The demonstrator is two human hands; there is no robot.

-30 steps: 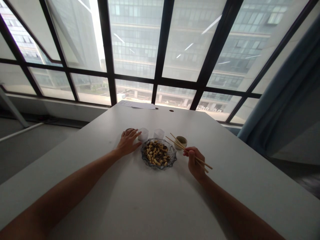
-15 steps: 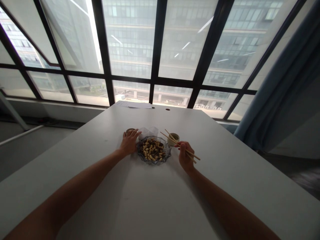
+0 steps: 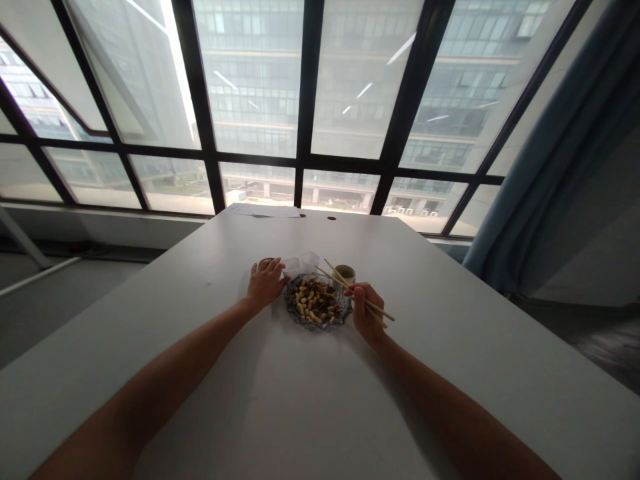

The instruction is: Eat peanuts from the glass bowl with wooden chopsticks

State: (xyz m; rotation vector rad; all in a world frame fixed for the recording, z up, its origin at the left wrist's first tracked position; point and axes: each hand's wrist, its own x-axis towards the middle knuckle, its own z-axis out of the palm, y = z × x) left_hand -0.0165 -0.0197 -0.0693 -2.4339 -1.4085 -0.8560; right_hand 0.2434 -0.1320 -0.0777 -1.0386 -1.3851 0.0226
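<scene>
My left hand (image 3: 266, 285) lies with its fingers stretched out over a small round dish (image 3: 262, 262), which they mostly hide. Its thumb is at the left rim of a clear scalloped glass bowl (image 3: 345, 316). Unshelled peanuts and darker small pieces (image 3: 314, 301) fill this bowl. In my right hand (image 3: 369, 312) is a pair of wooden chopsticks (image 3: 332, 275), tips pointing left above the bowl's far right edge. Just beyond that hand stands a small pale cup (image 3: 346, 273). Two clear plastic containers (image 3: 291, 267) sit behind the bowl.
The white table (image 3: 310, 407) reaches toward a wall of dark-framed windows (image 3: 304, 100). Papers (image 3: 265, 211) lie at its far edge, near two round holes (image 3: 331, 218). A blue curtain (image 3: 540, 147) hangs at the right.
The glass bowl has shifted right, with my left hand moving right beside it. The plastic containers moved slightly right too. My right hand still holds the chopsticks, now closer to the bowl.
</scene>
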